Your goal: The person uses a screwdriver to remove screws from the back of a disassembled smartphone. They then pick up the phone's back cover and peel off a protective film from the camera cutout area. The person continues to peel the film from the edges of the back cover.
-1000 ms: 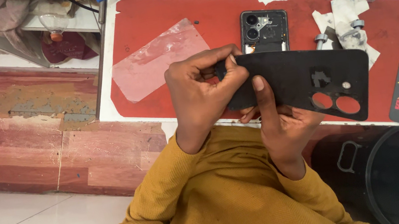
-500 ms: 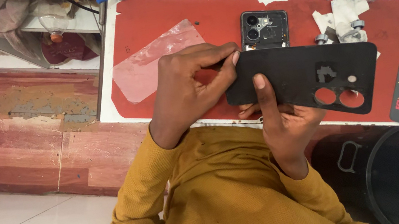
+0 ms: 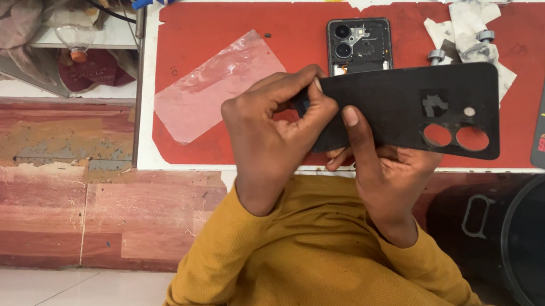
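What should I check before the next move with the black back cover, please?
1. Right hand supports the back cover from below, thumb on top: ok.
2. Left hand pinches the cover's left end: ok.
3. Cover is off the opened phone: ok.
4. Cover is held above the red mat: ok.
5. Cover's inner face is clean: cannot tell.
6. Two small screws lie on the mat, apart from the hands: ok.

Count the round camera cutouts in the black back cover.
2: both sit side by side near the right end of the black back cover, one left of the other. None seems hidden.
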